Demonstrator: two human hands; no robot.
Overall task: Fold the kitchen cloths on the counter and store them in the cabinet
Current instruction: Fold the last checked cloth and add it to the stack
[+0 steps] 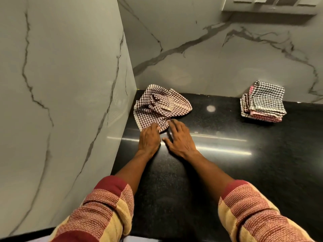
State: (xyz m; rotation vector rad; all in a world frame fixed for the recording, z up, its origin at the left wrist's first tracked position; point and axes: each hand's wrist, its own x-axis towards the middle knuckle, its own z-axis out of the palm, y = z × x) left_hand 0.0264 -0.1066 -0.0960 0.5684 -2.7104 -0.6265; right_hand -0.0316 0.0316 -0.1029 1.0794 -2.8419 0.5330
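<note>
A crumpled brown-and-white checked kitchen cloth lies on the black counter in the back left corner. My left hand pinches the cloth's near edge with its fingertips. Close beside it, my right hand rests flat with fingers spread, its fingertips touching the same near corner of the cloth. A stack of folded checked cloths, black-and-white on top with pink and brown ones under it, sits at the back right against the wall.
A marble wall panel rises directly left of the counter, and a marble backsplash runs behind it. A shelf or fitting underside shows at the top right. The counter's front edge is by my sleeves.
</note>
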